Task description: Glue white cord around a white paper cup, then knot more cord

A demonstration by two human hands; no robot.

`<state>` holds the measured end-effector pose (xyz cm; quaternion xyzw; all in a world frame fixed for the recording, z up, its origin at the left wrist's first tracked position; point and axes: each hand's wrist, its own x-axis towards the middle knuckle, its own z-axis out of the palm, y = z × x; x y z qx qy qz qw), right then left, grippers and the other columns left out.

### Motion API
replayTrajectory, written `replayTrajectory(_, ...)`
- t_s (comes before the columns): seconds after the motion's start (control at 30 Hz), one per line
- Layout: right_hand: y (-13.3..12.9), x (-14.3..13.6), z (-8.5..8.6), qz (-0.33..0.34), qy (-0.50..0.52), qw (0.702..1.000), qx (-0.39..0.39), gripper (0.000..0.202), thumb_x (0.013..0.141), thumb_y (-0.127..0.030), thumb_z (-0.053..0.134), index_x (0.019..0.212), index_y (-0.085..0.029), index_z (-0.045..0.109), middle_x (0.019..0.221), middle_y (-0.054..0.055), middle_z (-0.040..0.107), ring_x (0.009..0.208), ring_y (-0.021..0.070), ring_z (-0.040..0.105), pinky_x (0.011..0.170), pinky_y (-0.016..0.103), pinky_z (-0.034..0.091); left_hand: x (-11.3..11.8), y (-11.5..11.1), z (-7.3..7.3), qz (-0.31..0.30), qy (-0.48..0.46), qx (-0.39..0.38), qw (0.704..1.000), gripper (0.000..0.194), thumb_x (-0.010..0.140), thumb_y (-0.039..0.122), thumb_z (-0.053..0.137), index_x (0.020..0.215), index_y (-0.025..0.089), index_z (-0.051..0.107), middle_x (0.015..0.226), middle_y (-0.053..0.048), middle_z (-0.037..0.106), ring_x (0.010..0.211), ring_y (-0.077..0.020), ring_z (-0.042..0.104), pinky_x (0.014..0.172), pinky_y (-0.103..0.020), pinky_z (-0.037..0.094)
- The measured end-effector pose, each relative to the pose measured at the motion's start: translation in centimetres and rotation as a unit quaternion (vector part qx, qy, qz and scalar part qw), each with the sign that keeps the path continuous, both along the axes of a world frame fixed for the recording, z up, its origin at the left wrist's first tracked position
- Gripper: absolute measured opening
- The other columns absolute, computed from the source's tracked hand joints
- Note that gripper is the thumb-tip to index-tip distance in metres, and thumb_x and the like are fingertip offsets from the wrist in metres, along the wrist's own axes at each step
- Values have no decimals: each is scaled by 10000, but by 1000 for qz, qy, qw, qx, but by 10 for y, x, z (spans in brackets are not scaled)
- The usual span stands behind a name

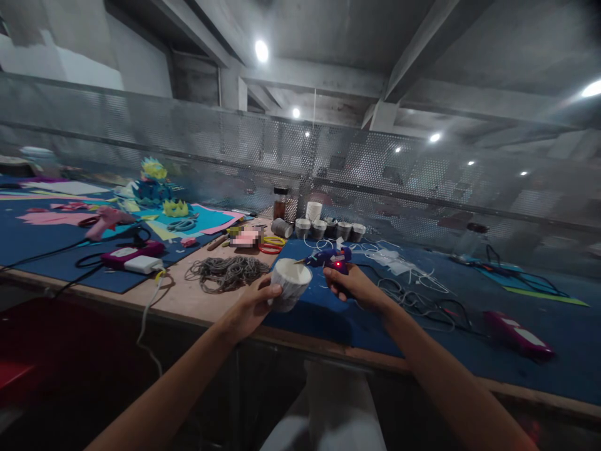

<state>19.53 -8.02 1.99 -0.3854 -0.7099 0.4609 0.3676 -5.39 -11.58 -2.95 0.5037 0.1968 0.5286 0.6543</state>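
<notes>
My left hand (256, 305) is closed around the side of a whitish paper cup (287, 294), its open mouth tipped toward me. In my right hand (357, 287) is a dark blue glue gun (331, 255) with a lit red light. The gun's nozzle points left and sits at the cup's rim; whether it touches is too small to tell. A tangle of grey cord (228, 272) lies on the wooden table just left of the cup.
Several wrapped cups (344, 230) and a brown jar (280, 203) stand at the back. Yellow-handled scissors (272, 244) lie nearer. Loose cables (408, 297) and a purple box (519, 336) are at right. At left are a pink glue gun (109, 222) and coloured paper.
</notes>
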Motion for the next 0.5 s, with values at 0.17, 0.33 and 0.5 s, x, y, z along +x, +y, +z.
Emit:
replayTrajectory(0.17, 1, 0, -1, -5, 0, 1000, -6, 448, 807, -583, 645, 682, -161, 564, 538, -30, 546, 382, 58, 465, 386, 183, 341, 0, 0, 0, 4, 7, -7, 1000, 444, 747, 312, 737, 1159, 163, 664, 1001, -87, 714, 936, -246, 649, 791, -301, 500)
replayTrajectory(0.33, 1, 1, -1, -4, -4, 1000, 2, 459, 812, -598, 630, 687, -161, 565, 545, -25, 548, 389, 62, 472, 384, 182, 344, 0, 0, 0, 2, 7, -7, 1000, 437, 744, 326, 738, 1149, 173, 672, 991, -84, 716, 930, -244, 649, 798, -313, 501)
replayTrajectory(0.5, -1, 1, 1, 0, -4, 1000, 0, 443, 816, -579, 637, 691, -160, 563, 551, -27, 546, 390, 59, 469, 388, 182, 346, 0, -1, 2, 1, 5, -6, 1000, 430, 752, 308, 726, 1153, 164, 669, 1015, -91, 712, 963, -253, 641, 815, -316, 493)
